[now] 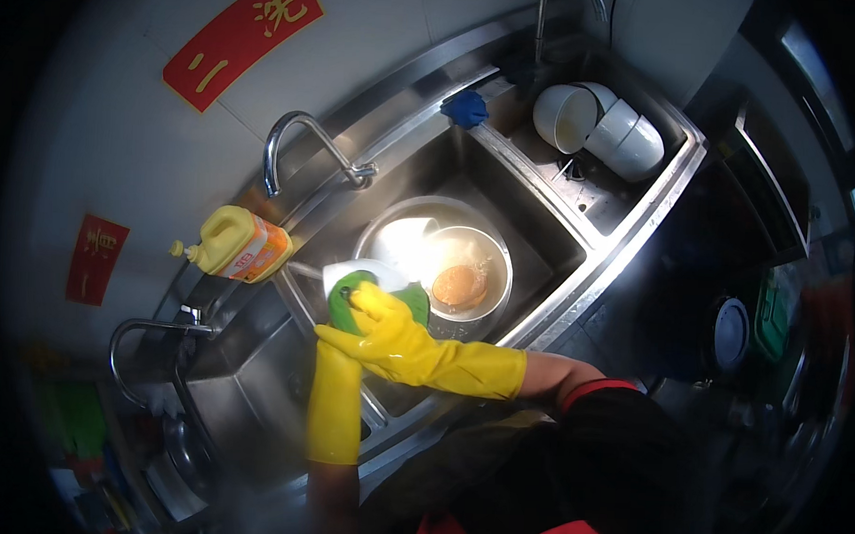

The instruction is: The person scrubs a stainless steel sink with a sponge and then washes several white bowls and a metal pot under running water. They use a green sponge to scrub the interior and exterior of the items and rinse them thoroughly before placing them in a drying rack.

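Both my hands wear yellow rubber gloves. My right hand (pixel 383 325) presses a green scouring cloth (pixel 345 299) against a white bowl (pixel 339 269) over the middle sink. Its wrist crosses over my left hand (pixel 334 343), whose fingers are mostly hidden behind the right glove and the cloth; what they grip cannot be seen. Just beyond, a round metal basin (pixel 500 236) stands in the sink, brightly lit, with white bowls (pixel 404 238) and an orange-brown round sponge or similar object (pixel 459 285) inside it.
White bowls (pixel 626 140) lie stacked in the right sink. A blue cloth (pixel 465 109) sits on the divider. A yellow detergent jug (pixel 241 245) stands on the back ledge, near a curved chrome faucet (pixel 302 121). Another faucet (pixel 150 324) reaches over the left side. The steel sink (pixel 260 402) extends left.
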Motion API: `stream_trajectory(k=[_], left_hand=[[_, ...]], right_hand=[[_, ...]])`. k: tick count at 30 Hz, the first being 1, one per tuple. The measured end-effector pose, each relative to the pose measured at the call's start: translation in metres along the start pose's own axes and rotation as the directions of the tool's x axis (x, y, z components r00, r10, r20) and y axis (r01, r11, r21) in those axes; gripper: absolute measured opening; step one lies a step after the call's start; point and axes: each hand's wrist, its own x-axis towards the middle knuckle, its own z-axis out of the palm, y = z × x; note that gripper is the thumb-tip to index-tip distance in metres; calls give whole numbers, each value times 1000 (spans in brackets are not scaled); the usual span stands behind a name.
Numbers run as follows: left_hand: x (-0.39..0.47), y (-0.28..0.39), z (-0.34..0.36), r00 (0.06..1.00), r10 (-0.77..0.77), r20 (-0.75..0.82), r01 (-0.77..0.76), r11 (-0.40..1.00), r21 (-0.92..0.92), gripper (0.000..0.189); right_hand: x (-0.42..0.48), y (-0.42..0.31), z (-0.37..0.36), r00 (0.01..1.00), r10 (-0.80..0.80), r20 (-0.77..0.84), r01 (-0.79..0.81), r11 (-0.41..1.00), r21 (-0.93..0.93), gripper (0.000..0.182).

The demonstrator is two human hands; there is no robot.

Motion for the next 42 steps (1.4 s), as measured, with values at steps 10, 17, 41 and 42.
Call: stream_trajectory(k=[10, 17, 41, 42], left_hand=[[-32, 37, -18, 987, -50, 154, 31, 992, 120, 43], [-8, -19, -17, 995, -101, -6, 89, 902, -422, 48], [5, 6, 8, 987, -161, -13, 153, 960, -235, 53], [10, 6, 6, 996, -90, -4, 89, 991, -103, 54]], right_hand=[[-10, 163, 19, 801, 333, 498, -588, 595, 548, 38], [-133, 168, 36, 409, 533, 741, -733, 676, -81, 31], [14, 6, -21, 955, 246, 164, -261, 962, 75, 39], [19, 7, -12, 993, 111, 35, -113, 993, 44, 38]])
